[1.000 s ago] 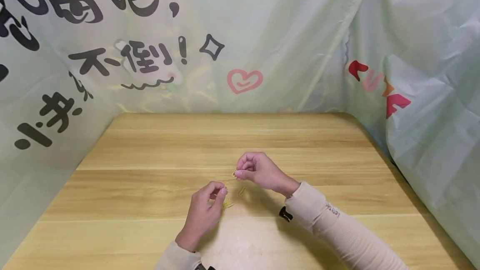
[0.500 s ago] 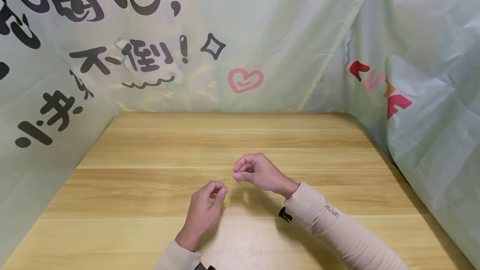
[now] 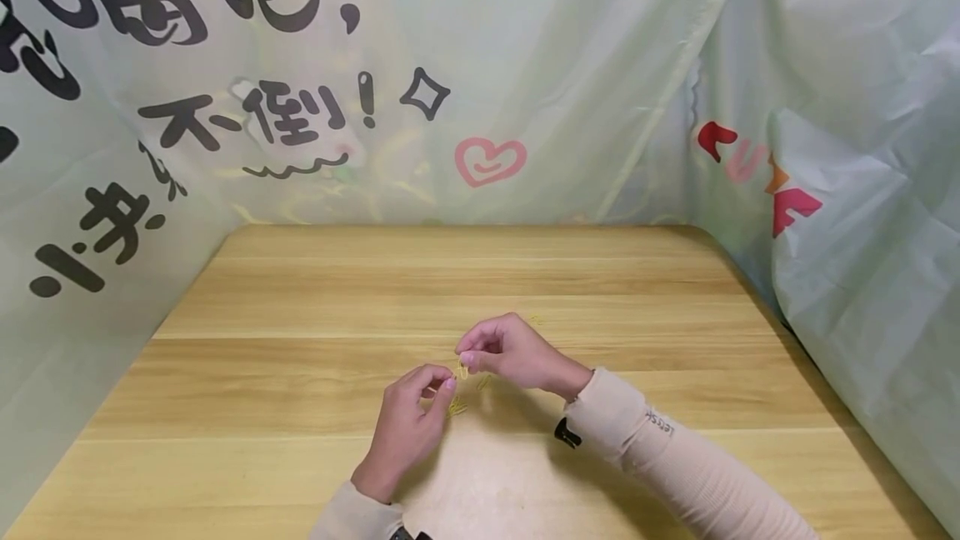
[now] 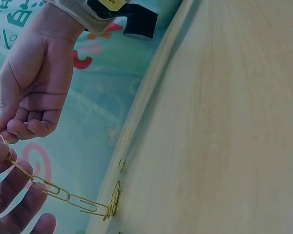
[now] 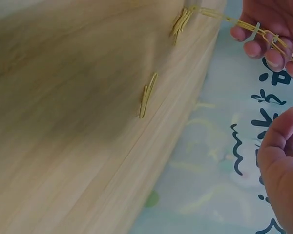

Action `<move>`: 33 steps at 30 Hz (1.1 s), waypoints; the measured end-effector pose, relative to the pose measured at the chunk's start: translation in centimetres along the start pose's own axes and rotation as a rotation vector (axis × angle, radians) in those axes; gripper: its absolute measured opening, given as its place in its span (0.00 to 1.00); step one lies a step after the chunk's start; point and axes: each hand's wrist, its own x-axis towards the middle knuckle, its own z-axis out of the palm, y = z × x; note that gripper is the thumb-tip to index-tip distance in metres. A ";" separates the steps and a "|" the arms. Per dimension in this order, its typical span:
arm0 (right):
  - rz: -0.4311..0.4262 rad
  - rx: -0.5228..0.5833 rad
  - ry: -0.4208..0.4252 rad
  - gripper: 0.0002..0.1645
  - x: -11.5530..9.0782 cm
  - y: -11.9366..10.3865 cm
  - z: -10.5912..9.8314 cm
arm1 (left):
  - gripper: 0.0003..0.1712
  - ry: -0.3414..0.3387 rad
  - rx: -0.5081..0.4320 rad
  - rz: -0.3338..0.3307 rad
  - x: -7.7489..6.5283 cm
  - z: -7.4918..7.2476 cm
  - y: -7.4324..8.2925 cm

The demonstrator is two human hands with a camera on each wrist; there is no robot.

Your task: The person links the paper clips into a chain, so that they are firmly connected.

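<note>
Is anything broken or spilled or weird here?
Nothing looks broken or spilled. One yellow paperclip lies on the table apart from the pile, but with a clip chain in the left hand, loose clips don't look odd.

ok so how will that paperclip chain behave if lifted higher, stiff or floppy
The paperclip chain will probably flex at its joints, since separate links hook through one another. Each link likely stays fairly stiff, being bent wire. It should feel light, as the wire looks thin.
</note>
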 end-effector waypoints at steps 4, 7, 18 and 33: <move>0.004 0.019 -0.044 0.04 -0.2 -0.2 0.2 | 0.02 0.009 0.011 -0.004 0.0 0.0 0.0; 0.018 0.051 -0.071 0.04 -0.3 -0.4 0.3 | 0.02 0.026 0.016 0.004 0.0 0.1 0.0; -0.005 0.023 -0.159 0.17 -0.5 -1.1 0.2 | 0.02 0.038 0.031 -0.011 0.0 0.0 0.0; -0.190 -0.345 -0.055 0.18 -0.2 -2.2 -0.7 | 0.05 -0.027 0.051 -0.032 -0.2 0.0 0.2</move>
